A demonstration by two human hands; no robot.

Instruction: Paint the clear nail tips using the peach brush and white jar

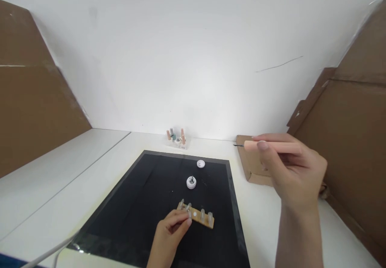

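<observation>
Right, far left of the frame, a cardboard panel (39, 107) leans in beside the pale tabletop (99, 151), and next to that lies the black mat (150, 195). Low in the centre, the left hand (170, 231) has thumb and forefinger nearly closed, pinching a translucent nail tip (189, 215) at the wooden strip (198, 217); whether it is lifted clear, I cannot tell. A light pinch at the edges looks wise: it would steady the piece without smearing its face or nudging its neighbours. Up behind the mat, small bottles (183, 139) sit in a clear holder; nearer, the white jar (191, 183) stands open with something dark in it, its likely lid (200, 163) just beyond. Over to the right, the right hand (298, 171) is closed around a pink-handled brush (283, 147), held level, its thin dark point aimed left, above and well apart from the strip. A relaxed grip nearer the bristles would give finer control, and bracing that wrist would help too. Beneath and behind it, a flat piece of cardboard (259, 178) rests on the tabletop, with more cardboard standing at the right edge.
</observation>
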